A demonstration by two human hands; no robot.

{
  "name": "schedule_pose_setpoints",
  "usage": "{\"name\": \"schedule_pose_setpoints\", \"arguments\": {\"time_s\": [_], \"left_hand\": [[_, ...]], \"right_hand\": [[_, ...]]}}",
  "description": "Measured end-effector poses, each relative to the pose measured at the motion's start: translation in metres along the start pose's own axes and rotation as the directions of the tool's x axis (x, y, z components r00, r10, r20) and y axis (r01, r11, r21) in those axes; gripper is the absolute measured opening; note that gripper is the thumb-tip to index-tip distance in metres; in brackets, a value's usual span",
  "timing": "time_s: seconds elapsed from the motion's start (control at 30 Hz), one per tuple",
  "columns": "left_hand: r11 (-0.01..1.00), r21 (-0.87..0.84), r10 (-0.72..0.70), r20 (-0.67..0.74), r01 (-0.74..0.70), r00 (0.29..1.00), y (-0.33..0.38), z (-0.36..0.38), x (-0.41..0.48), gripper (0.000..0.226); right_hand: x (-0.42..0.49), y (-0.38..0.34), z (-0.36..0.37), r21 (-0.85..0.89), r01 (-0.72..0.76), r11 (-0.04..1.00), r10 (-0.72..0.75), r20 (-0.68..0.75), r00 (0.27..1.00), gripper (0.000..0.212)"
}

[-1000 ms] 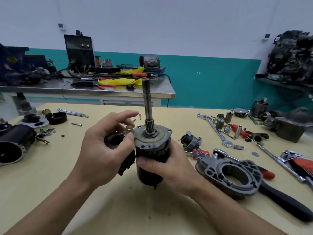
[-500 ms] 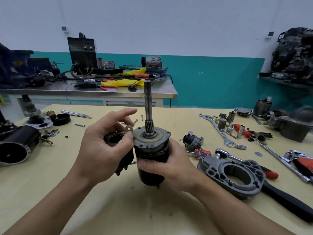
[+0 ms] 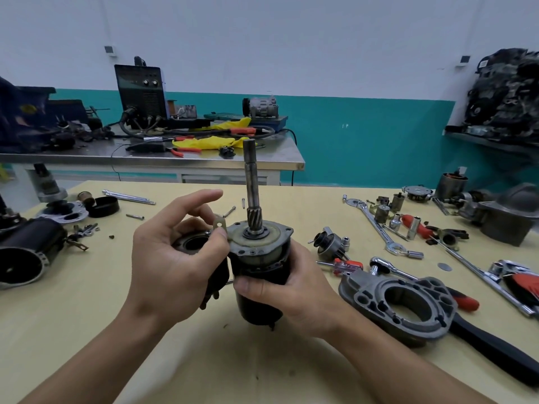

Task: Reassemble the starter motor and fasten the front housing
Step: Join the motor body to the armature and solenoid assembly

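Note:
The black starter motor body (image 3: 262, 290) stands upright on the yellow table (image 3: 262, 368), its long shaft with a helical gear (image 3: 252, 196) pointing up from a round metal end plate (image 3: 262, 237). My right hand (image 3: 294, 290) grips the body from the right side. My left hand (image 3: 172, 263) pinches a small flat metal tab with a hole (image 3: 219, 223) at the plate's left edge, forefinger raised. A black solenoid cylinder (image 3: 192, 243) sits behind my left hand, partly hidden. The grey front housing (image 3: 408, 304) lies flat on the table to the right.
Ratchets, wrenches, sockets (image 3: 379, 228) and a red-handled screwdriver (image 3: 347, 263) are scattered at the right. Another black motor casing (image 3: 26, 252) and loose screws lie at the left. A steel bench (image 3: 151, 158) with a welder stands behind.
My left thumb and finger have shifted slightly on the small tab, which now stands more upright at the plate's edge. The motor and my right hand stay where they were.

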State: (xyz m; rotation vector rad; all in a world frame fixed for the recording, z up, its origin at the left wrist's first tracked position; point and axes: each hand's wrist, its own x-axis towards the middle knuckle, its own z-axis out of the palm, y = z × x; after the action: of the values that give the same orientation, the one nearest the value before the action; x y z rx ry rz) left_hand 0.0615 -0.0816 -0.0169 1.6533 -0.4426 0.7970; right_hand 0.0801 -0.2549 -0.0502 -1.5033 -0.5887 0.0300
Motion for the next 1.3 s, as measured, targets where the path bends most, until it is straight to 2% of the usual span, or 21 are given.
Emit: {"name": "schedule_pose_setpoints", "arguments": {"time_s": [0.17,0.37,0.5,0.67,0.77,0.83,0.93,1.13,1.2,1.3], "left_hand": [[0.987,-0.118,-0.120,-0.074,0.111,0.990,0.001,0.006,-0.002,0.033],[0.945,-0.204,-0.280,-0.100,0.256,0.955,0.002,0.005,0.000,0.031],[0.876,-0.282,-0.426,-0.074,0.391,0.902,0.000,0.004,0.002,0.030],[0.727,-0.413,-0.607,-0.013,0.548,0.795,0.000,0.001,0.005,0.023],[0.633,-0.460,-0.679,0.058,0.623,0.732,-0.003,0.000,0.006,0.022],[0.604,-0.480,-0.696,0.071,0.636,0.715,-0.003,-0.001,0.006,0.023],[0.688,-0.450,-0.632,0.015,0.570,0.775,-0.001,0.000,0.005,0.021],[0.925,-0.283,-0.303,-0.146,0.254,0.942,0.011,-0.001,0.004,0.023],[0.964,-0.211,-0.200,-0.165,0.163,0.966,0.013,-0.002,0.003,0.025],[0.988,-0.108,-0.121,-0.146,0.106,0.982,0.012,-0.002,0.002,0.028]], "right_hand": [[-0.002,-0.003,0.002,0.019,0.001,1.000,0.000,-0.010,1.000,0.062],[-0.005,-0.003,0.002,-0.004,-0.028,1.000,0.028,-0.027,0.999,0.061],[-0.007,-0.004,0.004,-0.044,-0.046,0.998,0.044,-0.045,0.998,0.056],[-0.008,-0.005,0.006,-0.095,-0.048,0.994,0.044,-0.043,0.998,0.053],[-0.008,-0.005,0.006,-0.083,-0.047,0.995,0.043,-0.046,0.998,0.051],[-0.008,-0.004,0.006,-0.081,-0.046,0.996,0.043,-0.045,0.998,0.051],[-0.009,-0.005,0.006,-0.094,-0.053,0.994,0.049,-0.036,0.998,0.052],[-0.008,-0.005,0.006,-0.085,-0.050,0.995,0.047,-0.045,0.998,0.051],[-0.008,-0.004,0.007,-0.087,-0.047,0.995,0.044,-0.042,0.998,0.053],[-0.008,-0.003,0.008,-0.099,-0.036,0.994,0.033,-0.036,0.999,0.055]]}}
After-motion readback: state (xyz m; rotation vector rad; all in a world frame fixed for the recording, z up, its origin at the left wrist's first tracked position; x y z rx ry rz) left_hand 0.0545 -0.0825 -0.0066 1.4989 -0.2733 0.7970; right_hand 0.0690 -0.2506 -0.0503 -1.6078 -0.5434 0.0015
